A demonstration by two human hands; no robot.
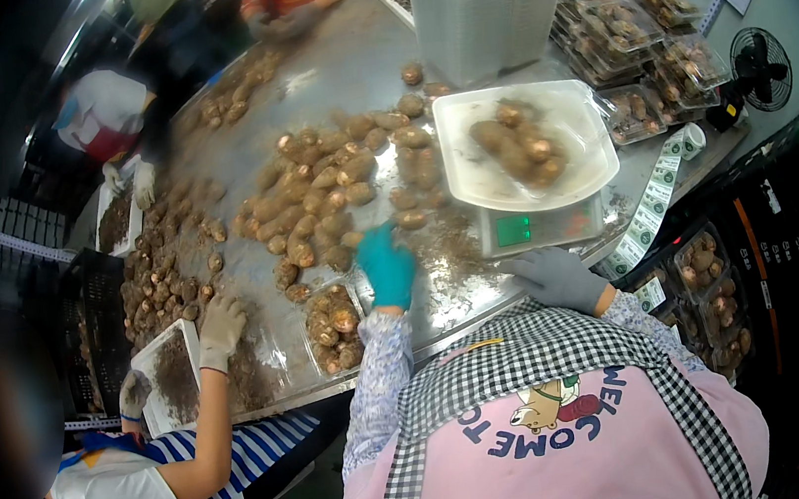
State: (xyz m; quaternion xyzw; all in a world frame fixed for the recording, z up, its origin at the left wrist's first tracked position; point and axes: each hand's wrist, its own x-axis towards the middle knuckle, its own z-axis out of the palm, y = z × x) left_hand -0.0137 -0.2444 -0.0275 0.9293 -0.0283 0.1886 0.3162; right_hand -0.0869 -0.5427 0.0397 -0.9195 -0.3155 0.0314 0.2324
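My left hand point(387, 267), in a teal glove, is over the metal table at the near right edge of a heap of small brown taro roots point(308, 196). Its fingers are blurred, and I cannot make out anything in them. A clear plastic box point(335, 329) full of taro lies just left of that wrist. My right hand point(555, 278), in a grey glove, rests with fingers stretched out at the table's near edge, just below the scale point(541, 225). On the scale sits a white tray point(465, 177) with several taro roots point(521, 140) in it.
Stacked clear containers point(490, 9) stand behind the scale. Filled boxes point(622, 33) pile up at the far right, near a label roll point(692, 140) and a black fan point(760, 68). More boxes point(702, 262) sit lower right. Co-workers' gloved hands point(222, 329) work at the left and far sides.
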